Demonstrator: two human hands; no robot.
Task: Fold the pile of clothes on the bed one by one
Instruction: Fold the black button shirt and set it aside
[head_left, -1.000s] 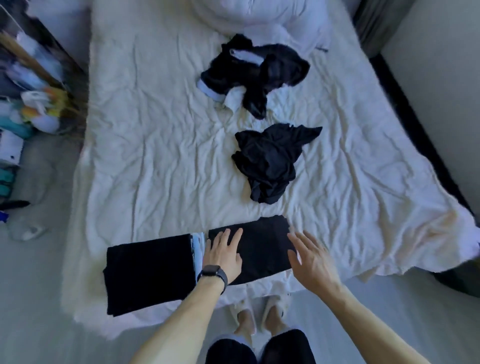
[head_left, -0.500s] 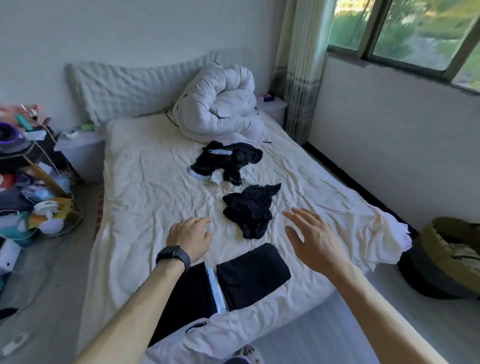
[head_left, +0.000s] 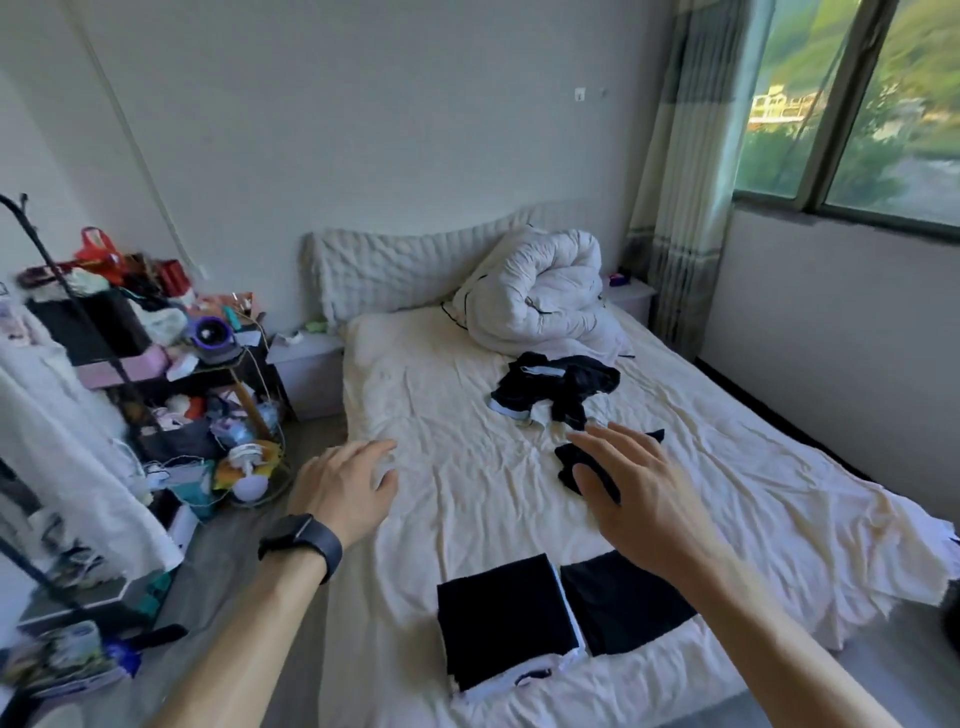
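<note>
At the near edge of the bed (head_left: 467, 483) lay two finished pieces side by side: a folded stack (head_left: 501, 618), black on top with white showing beneath, and just to its right a folded black garment (head_left: 623, 608). Both sat close to the mattress edge. A tug on the sheet, or a forearm dragging back across them, would probably have pushed them out of square or onto the floor.

Above the middle of the bed both hands hovered and held nothing. The left hand (head_left: 343, 483) hung with loose fingers over the left side of the sheet, and the right hand (head_left: 639, 493) was spread wide, fingers apart.

Just beyond the right hand lay a crumpled black garment (head_left: 566, 456), largely hidden behind the fingers. It looked like the next piece to take. Because it was bunched and dark, its seams were hard to read, so a blind grab could have caught one layer only and lifted it twisted.

Farther off sat a far heap (head_left: 571, 376) of tangled black and white cloth, apart from the nearer garment. Reaching that far would have carried the arms over the folded pieces. Pulling one item out might also have dragged its neighbours along.

A rolled duvet (head_left: 540, 296) lay at the far end, touching nothing in play.
</note>
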